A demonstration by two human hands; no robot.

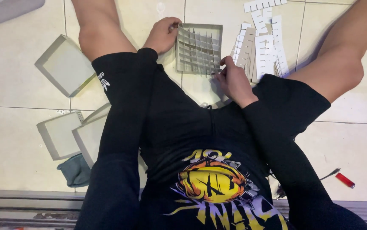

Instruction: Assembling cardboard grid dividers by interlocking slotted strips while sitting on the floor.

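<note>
Cardboard tray [199, 48], shallow and nearly square, lay flat on the pale glossy floor tiles [17, 89] between the seated person's bare knees, its thin grey walls enclosing a lattice of slotted card strips that formed small cells. Its sides ran roughly square to the tile joints, with no clear long axis, and its open face pointed up. The left hand [163, 35] curled against the tray's left wall, fingers bent over the top corner. The right hand [233, 81] pinched at the tray's lower right corner, fingertips pressed together on a strip end. Just right of the tray sat a fanned heap of notched card strips [262, 49], white and grey. Three empty card trays [64, 64] lay well apart toward the floor's left edge, beside a crumpled grey-green cloth [76, 170]. A red lighter [345, 180] lay near the lower right.
</note>
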